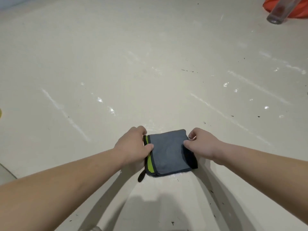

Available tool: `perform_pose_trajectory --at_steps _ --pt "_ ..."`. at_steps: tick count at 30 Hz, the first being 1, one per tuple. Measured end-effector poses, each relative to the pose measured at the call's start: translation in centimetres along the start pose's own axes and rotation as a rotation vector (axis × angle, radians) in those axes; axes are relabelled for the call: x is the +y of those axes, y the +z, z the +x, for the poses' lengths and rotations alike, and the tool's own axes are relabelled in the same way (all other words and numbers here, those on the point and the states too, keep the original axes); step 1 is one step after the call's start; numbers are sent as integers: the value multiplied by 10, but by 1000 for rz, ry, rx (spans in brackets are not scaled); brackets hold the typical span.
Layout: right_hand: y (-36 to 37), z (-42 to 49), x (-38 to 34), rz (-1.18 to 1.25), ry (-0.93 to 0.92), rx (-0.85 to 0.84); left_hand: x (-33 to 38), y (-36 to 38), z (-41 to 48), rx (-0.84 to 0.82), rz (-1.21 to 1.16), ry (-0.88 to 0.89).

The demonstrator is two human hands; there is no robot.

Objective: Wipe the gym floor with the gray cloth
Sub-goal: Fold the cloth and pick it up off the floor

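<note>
Gray cloth (168,152) folded flat on the pale floor (116,64), at 6 o'clock in view. Left hand (133,144) pinches its 9 o'clock edge by the green stripe; right hand (201,144) pinches the 3 o'clock edge. Wet streaks ahead. Clear tube (280,12) on the floor at 1 o'clock, before an orange object (270,4).

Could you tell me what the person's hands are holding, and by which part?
The folded gray cloth: left hand grips its left green-striped edge, right hand its right edge.
</note>
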State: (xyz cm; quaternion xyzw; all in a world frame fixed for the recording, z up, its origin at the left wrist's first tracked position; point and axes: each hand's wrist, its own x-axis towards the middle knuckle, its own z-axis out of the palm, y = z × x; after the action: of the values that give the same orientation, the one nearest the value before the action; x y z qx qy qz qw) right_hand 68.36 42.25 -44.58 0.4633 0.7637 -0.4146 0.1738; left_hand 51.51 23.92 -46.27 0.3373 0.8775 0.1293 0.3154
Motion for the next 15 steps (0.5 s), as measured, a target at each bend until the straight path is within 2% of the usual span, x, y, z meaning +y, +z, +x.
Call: perform_pose_trajectory --at_steps 2,5,8,10,12,15 --pt "7 6 3 187 86 4 4 10 0 23 -186 -179" --pt "9 16 0 381 162 -16 17 22 -6 26 -474 -292" --pt "11 20 -3 448 229 -37 29 29 -8 -21 -764 -449" --pt "14 23 -7 459 276 -70 31 32 -5 -95 -867 -526" --pt "18 26 -13 414 279 -108 31 30 -4 -172 -882 -544" --pt "16 26 -31 280 162 -85 27 21 -5 -211 -903 -454"
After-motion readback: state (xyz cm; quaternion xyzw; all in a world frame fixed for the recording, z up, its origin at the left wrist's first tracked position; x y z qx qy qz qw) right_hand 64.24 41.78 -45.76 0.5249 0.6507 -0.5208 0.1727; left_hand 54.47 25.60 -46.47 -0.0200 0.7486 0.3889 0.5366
